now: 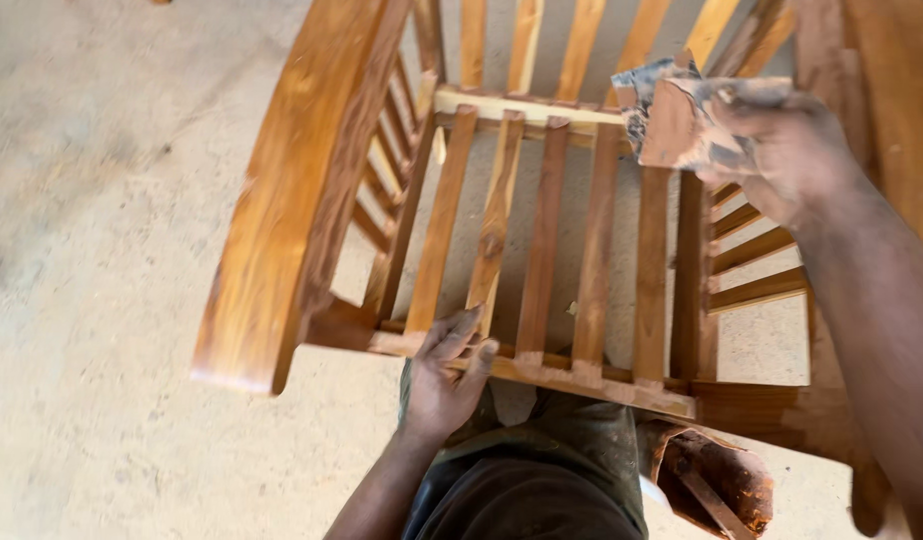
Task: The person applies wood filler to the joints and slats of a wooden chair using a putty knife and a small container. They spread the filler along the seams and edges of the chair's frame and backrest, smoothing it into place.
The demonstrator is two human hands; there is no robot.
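Observation:
A brown slatted wooden chair [282, 190] stands before me, seen from above, with its seat slats running away from me. My left hand [447, 370] rests on the seat's front rail [572, 378], fingers curled over the edge near one slat. My right hand [772, 145] is raised over the seat's far right corner and grips a worn, stained sheet of sandpaper [672, 120], folded and brown. The sheet hovers close to the back rail [527, 105] and a right-hand slat.
The chair's broad left armrest [272, 230] curves along the left, and the right armrest [892, 90] lies behind my right arm. A rusty brown container [717, 480] sits on the pale concrete floor [102, 200] by my legs.

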